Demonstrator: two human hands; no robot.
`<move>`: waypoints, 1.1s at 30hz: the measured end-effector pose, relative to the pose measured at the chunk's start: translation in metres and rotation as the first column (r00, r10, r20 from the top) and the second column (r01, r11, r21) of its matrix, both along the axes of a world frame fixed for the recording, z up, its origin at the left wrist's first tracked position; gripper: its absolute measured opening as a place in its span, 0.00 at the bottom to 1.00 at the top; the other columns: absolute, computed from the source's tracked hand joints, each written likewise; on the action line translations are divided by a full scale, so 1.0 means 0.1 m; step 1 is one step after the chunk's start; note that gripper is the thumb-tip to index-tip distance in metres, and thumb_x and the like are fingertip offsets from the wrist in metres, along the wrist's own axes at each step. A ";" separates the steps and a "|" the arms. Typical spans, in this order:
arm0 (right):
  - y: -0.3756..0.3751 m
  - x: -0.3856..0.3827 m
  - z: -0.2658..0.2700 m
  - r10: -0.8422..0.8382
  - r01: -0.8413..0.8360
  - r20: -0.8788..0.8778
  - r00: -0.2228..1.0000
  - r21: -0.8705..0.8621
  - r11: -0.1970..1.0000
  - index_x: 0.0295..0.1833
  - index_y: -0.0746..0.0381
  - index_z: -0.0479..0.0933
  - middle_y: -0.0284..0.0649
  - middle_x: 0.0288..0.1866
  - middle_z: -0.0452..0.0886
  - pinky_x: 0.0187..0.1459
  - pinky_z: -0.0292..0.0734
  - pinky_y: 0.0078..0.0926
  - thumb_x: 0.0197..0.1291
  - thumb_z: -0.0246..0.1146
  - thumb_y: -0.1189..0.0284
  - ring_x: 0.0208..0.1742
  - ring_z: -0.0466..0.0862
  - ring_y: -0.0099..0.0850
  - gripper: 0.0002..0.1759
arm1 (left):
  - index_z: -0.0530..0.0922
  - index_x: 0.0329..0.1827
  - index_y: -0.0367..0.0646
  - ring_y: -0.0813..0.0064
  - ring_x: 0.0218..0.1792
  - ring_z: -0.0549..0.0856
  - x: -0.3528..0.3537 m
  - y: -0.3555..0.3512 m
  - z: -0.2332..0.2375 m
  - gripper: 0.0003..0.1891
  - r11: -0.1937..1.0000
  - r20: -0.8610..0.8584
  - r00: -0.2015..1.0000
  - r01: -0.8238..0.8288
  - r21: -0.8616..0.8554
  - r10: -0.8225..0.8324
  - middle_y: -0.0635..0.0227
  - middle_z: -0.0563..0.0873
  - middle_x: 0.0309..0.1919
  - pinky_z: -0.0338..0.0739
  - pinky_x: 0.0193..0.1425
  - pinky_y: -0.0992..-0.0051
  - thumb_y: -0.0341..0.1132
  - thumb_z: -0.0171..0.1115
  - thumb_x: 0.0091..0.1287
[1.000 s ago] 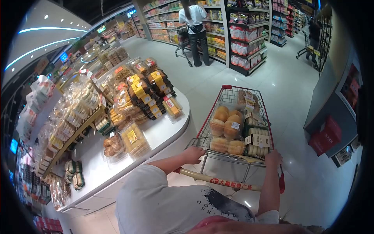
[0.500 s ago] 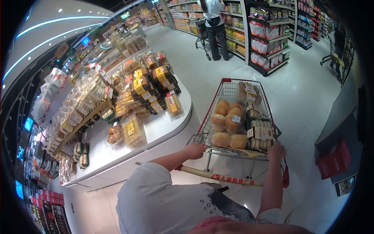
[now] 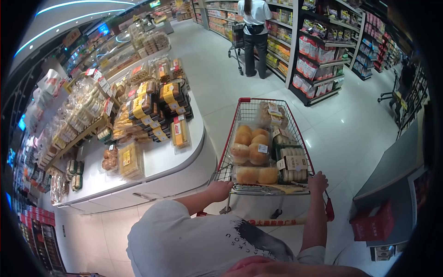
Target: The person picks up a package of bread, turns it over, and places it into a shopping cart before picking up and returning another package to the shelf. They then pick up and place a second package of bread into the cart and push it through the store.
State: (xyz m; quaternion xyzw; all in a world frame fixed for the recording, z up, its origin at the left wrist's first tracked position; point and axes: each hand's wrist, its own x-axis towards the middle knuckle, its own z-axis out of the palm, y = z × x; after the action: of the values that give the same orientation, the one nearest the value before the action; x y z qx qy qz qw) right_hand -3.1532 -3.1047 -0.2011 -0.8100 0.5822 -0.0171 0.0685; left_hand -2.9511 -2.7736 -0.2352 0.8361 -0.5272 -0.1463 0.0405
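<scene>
A shopping cart (image 3: 308, 159) with a red-trimmed wire basket stands in front of me. My left hand (image 3: 220, 190) is closed on its near left corner, and my right hand (image 3: 318, 183) grips the near right corner. The handlebar (image 3: 277, 222), with red lettering, lies between my body and the basket. In the basket are a clear pack of round golden buns (image 3: 250, 144), a pack of two ridged cakes (image 3: 256, 175), a tray of pale pastries with a paper band (image 3: 293, 164), and another clear pack of baked goods (image 3: 272, 114) at the far end.
A white rounded display counter (image 3: 184, 159) with packaged breads and cakes runs along my left. Ahead, a person (image 3: 255, 37) stands at the shelves beside another cart. A snack shelf (image 3: 318, 60) ends at the aisle. On the right are a grey counter (image 3: 385, 159) and a red box (image 3: 373, 223).
The cart and both my hands have shifted left in view, and the display counter has slid left too. The person ahead appears slightly lower in view. Both hands keep hold of the cart.
</scene>
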 end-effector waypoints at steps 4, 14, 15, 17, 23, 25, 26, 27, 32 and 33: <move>-0.60 0.26 0.00 0.040 -0.040 0.004 0.999 -0.013 0.999 0.48 0.64 0.71 0.48 0.47 0.75 0.52 0.69 0.45 0.53 0.58 0.64 0.52 0.75 0.45 0.20 | 0.71 0.43 0.41 0.57 0.43 0.80 0.03 -0.47 0.13 0.13 0.996 -0.041 0.995 -0.086 0.011 0.086 0.58 0.80 0.38 0.73 0.46 0.59 0.29 0.51 0.54; -1.86 1.02 0.28 0.291 -0.294 0.053 0.955 0.056 0.954 0.49 0.65 0.72 0.51 0.46 0.75 0.52 0.68 0.46 0.52 0.58 0.65 0.52 0.74 0.45 0.20 | 0.71 0.41 0.41 0.55 0.42 0.80 0.17 -1.53 0.21 0.11 0.952 -0.027 0.952 -0.305 0.014 0.305 0.57 0.80 0.38 0.73 0.45 0.59 0.29 0.53 0.54; -1.97 1.08 0.30 0.311 -0.315 0.059 0.949 0.067 0.947 0.50 0.65 0.72 0.52 0.47 0.75 0.53 0.67 0.46 0.52 0.58 0.65 0.52 0.74 0.46 0.20 | 0.70 0.41 0.41 0.54 0.42 0.80 0.17 -1.64 0.24 0.11 0.945 -0.028 0.945 -0.326 0.012 0.326 0.56 0.80 0.38 0.73 0.46 0.59 0.29 0.53 0.53; -2.16 1.19 0.30 0.354 -0.358 0.063 0.933 0.093 0.929 0.50 0.65 0.72 0.53 0.47 0.74 0.54 0.65 0.47 0.52 0.58 0.65 0.53 0.73 0.47 0.21 | 0.70 0.44 0.41 0.54 0.44 0.79 0.18 -1.82 0.26 0.14 0.932 -0.032 0.932 -0.360 0.052 0.362 0.55 0.80 0.40 0.73 0.47 0.59 0.29 0.53 0.54; -2.73 1.77 0.37 0.435 -0.437 0.051 0.899 0.067 0.897 0.50 0.65 0.72 0.60 0.52 0.71 0.57 0.60 0.52 0.52 0.57 0.67 0.56 0.70 0.53 0.20 | 0.71 0.42 0.42 0.54 0.42 0.80 0.47 -2.30 0.20 0.11 0.909 -0.003 0.910 -0.415 -0.019 0.415 0.57 0.80 0.38 0.73 0.45 0.58 0.28 0.52 0.54; -2.92 2.00 0.42 0.448 -0.451 0.057 0.892 0.047 0.891 0.50 0.64 0.72 0.60 0.52 0.71 0.56 0.60 0.52 0.52 0.56 0.67 0.56 0.70 0.53 0.20 | 0.71 0.41 0.41 0.54 0.43 0.80 0.66 -2.50 0.24 0.11 0.907 -0.005 0.908 -0.420 -0.024 0.420 0.57 0.80 0.38 0.73 0.45 0.58 0.27 0.51 0.54; -3.03 2.15 0.39 0.455 -0.457 0.060 0.889 0.038 0.889 0.50 0.64 0.72 0.59 0.51 0.71 0.56 0.61 0.52 0.52 0.56 0.66 0.56 0.70 0.53 0.20 | 0.71 0.41 0.41 0.54 0.42 0.80 0.73 -2.56 0.25 0.11 0.904 -0.002 0.904 -0.427 -0.014 0.427 0.56 0.80 0.38 0.73 0.45 0.58 0.27 0.51 0.54; -3.09 2.27 0.40 0.461 -0.464 0.062 0.885 0.029 0.886 0.50 0.64 0.72 0.59 0.51 0.72 0.55 0.61 0.52 0.52 0.56 0.66 0.56 0.70 0.53 0.20 | 0.71 0.41 0.41 0.54 0.42 0.80 0.81 -2.61 0.26 0.11 0.901 0.001 0.901 -0.435 -0.005 0.435 0.56 0.80 0.37 0.73 0.45 0.58 0.27 0.51 0.54; -3.23 2.79 0.49 0.498 -0.499 0.034 0.867 0.037 0.866 0.49 0.64 0.73 0.55 0.50 0.73 0.54 0.64 0.49 0.51 0.57 0.64 0.55 0.72 0.50 0.21 | 0.71 0.42 0.40 0.53 0.41 0.80 1.17 -2.72 0.34 0.11 0.892 -0.015 0.893 -0.450 -0.035 0.450 0.55 0.80 0.37 0.73 0.44 0.58 0.27 0.50 0.55; -3.25 2.91 0.53 0.511 -0.512 0.036 0.859 0.032 0.858 0.49 0.63 0.73 0.54 0.50 0.73 0.54 0.64 0.48 0.51 0.57 0.63 0.54 0.72 0.48 0.21 | 0.71 0.42 0.40 0.53 0.41 0.80 1.30 -2.73 0.33 0.11 0.892 -0.018 0.893 -0.450 -0.042 0.450 0.55 0.80 0.37 0.73 0.44 0.58 0.27 0.49 0.55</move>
State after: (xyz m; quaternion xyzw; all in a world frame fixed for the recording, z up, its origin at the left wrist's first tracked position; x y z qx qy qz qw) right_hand -2.8623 -3.4293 -0.1481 -0.9336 0.3455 0.0029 0.0945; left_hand -2.8216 -3.0469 -0.2023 0.9337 -0.3223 -0.1243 0.0939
